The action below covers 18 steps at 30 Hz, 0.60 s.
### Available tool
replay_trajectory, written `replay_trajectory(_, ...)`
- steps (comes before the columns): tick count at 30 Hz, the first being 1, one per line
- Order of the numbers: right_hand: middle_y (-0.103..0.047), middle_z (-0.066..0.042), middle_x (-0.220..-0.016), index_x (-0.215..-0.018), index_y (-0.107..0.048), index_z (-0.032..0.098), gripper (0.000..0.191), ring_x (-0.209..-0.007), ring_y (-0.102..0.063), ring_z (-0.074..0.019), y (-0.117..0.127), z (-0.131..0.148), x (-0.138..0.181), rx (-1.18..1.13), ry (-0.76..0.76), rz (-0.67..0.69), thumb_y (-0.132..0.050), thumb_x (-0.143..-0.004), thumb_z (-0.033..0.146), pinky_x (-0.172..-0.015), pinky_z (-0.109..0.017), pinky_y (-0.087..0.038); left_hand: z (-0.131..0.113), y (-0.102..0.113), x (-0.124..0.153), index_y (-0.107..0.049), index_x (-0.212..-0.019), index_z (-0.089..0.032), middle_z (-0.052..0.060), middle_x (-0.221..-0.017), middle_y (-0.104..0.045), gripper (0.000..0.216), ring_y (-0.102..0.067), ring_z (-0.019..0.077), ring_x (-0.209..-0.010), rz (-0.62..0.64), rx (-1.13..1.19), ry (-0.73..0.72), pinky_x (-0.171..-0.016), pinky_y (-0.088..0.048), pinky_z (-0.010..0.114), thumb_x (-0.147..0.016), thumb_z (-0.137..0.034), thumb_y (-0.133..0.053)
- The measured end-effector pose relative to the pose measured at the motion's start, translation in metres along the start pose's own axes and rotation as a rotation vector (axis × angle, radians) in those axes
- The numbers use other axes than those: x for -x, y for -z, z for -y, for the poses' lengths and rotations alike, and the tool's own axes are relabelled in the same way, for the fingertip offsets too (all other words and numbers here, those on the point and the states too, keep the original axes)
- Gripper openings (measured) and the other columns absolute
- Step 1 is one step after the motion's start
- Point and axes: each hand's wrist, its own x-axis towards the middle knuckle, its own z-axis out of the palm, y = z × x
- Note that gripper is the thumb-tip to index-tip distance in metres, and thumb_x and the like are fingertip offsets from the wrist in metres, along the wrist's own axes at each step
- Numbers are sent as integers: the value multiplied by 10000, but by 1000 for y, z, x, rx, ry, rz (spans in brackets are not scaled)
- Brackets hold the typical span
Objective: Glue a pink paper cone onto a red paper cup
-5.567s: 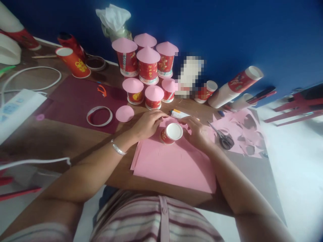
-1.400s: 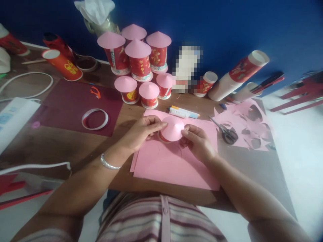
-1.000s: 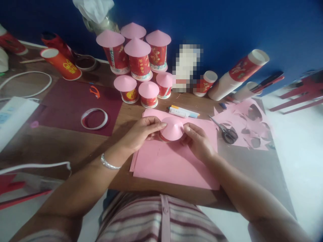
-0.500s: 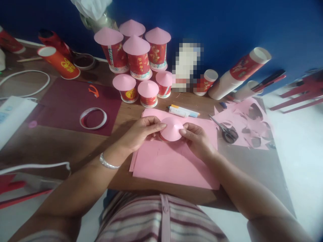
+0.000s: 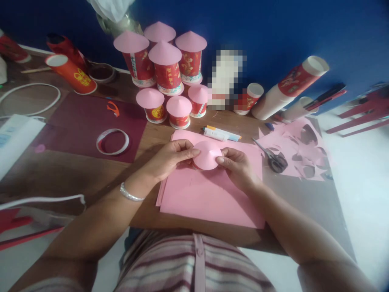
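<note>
A pink paper cone point(image 5: 208, 155) is between my hands, above a stack of pink paper sheets point(image 5: 209, 202). My left hand point(image 5: 174, 158) pinches its left edge, thumb on top. On the opposite edge my right hand point(image 5: 238, 165) grips it the same way. Beneath the cone a thin strip of a red paper cup's side shows; the rest of that cup is hidden. Behind the sheets stand several red cups with pink cone tops, four-sided in no way but round, such as a tall one point(image 5: 168, 77) and a short one point(image 5: 179, 117). Two markers point(image 5: 221, 134) lie at the stack's far edge.
Scissors point(image 5: 276, 162) rest by cut pink paper scraps point(image 5: 296, 142) on the right. Red cups point(image 5: 73, 75) lie or lean at the back left. A cup ring point(image 5: 112, 142) sits on a dark red sheet point(image 5: 82, 121). A white cup stack point(image 5: 272, 103) leans at the back right.
Hardly anything differs. Both hands keep their grip on the cone in the same place, and the view has shifted very slightly.
</note>
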Motion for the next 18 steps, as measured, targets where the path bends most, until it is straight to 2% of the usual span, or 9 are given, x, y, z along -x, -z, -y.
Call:
replay_trajectory(6, -657, 18, -634, -691, -700, 206, 479, -609, -545, -124, 3, -1, -1, 37, 7, 11, -989, -613, 581, -618, -283, -434, 0, 1, -2, -598, -772, -139, -4, -764, -685, 461, -664, 110, -716, 19, 35, 33, -687, -596, 251, -698, -415, -959)
replay_trajectory(18, -637, 23, -621, -705, -686, 195, 466, -597, -531, -110, 4, -3, -2, 6, 3, 66, -968, -676, 566, -611, -269, -419, 2, 3, -4, -598, -747, -133, -8, -741, -670, 473, -639, 101, -699, 30, 63, 23, -667, -590, 243, -664, -396, -982)
